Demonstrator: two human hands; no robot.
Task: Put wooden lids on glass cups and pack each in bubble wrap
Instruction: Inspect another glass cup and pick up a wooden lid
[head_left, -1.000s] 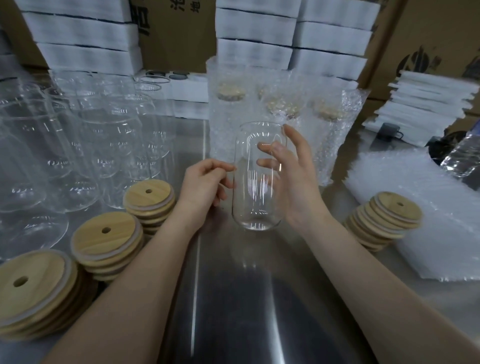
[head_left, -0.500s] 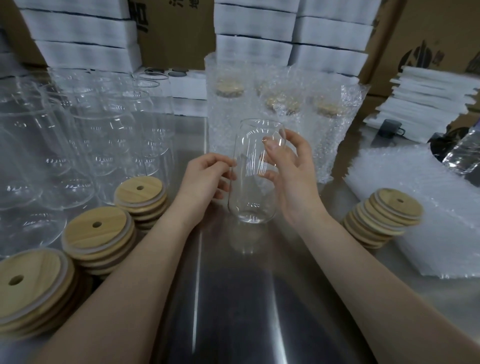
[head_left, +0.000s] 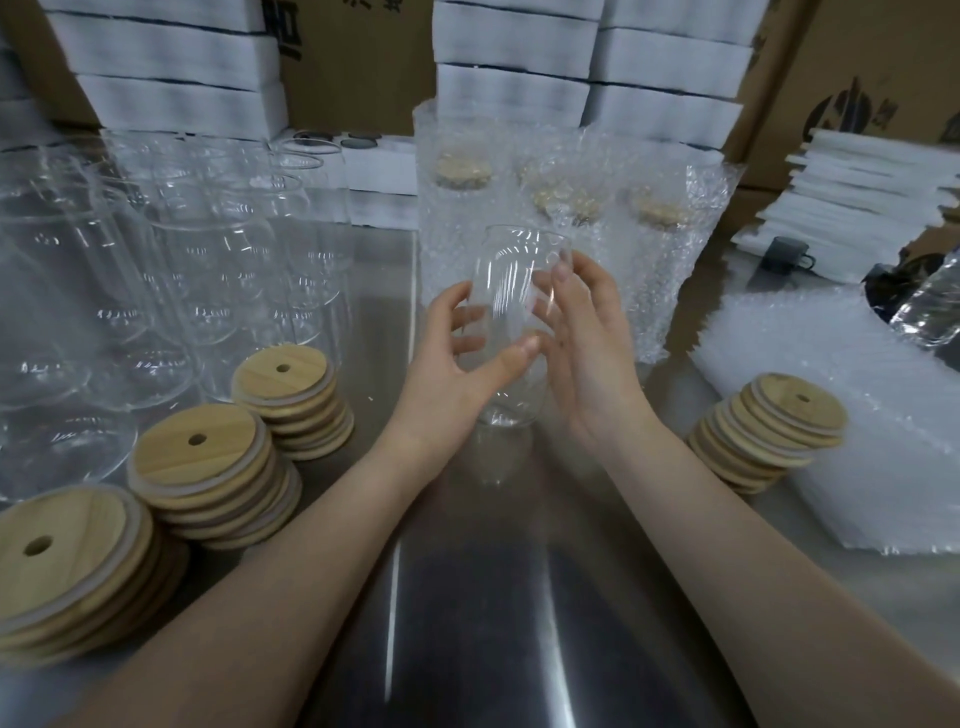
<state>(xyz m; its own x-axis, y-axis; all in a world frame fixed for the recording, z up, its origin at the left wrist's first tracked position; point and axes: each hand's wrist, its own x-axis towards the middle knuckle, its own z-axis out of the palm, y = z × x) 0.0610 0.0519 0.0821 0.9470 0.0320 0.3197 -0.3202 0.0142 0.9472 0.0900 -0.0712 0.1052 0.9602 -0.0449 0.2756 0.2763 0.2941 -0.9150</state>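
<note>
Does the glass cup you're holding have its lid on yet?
Not on. The glass cup shows a bare open rim, held between left hand and right hand.

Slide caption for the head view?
Left hand and right hand hold a lidless glass cup between stacks of wooden lids.

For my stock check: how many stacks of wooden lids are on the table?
4: near-left stack, middle-left stack, far-left stack, right stack. More may be hidden.
</note>
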